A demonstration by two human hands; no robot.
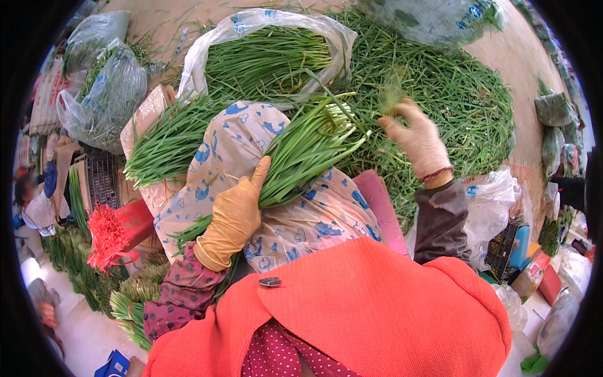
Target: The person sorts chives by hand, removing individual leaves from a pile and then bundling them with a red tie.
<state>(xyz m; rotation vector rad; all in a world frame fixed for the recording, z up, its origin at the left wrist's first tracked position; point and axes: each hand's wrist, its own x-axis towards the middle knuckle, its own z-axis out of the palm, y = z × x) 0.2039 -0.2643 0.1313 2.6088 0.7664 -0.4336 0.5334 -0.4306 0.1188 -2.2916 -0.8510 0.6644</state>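
My left hand [235, 214], in a tan rubber glove, grips the leafy end of a bunch of garlic chives [304, 151]. The bunch lies aslant across my lap on a patterned plastic apron [231, 136], its pale stem ends pointing up and right. To the right, my right hand [417, 134] wears a pale glove and has its thumb and fingers drawn together. A blurred wisp of yellowish-green leaves [393, 92] is pinched at its fingertips. Beneath it spreads a wide heap of loose chive leaves [452, 89].
An opened plastic bag [195, 61] of chives lies ahead, with another chive pile [165, 141] left of my lap. Red ties [108, 231] hang at the left, above tied bundles [129, 311]. Filled bags [110, 94] stand farther left; another person [40, 202] is at the far left.
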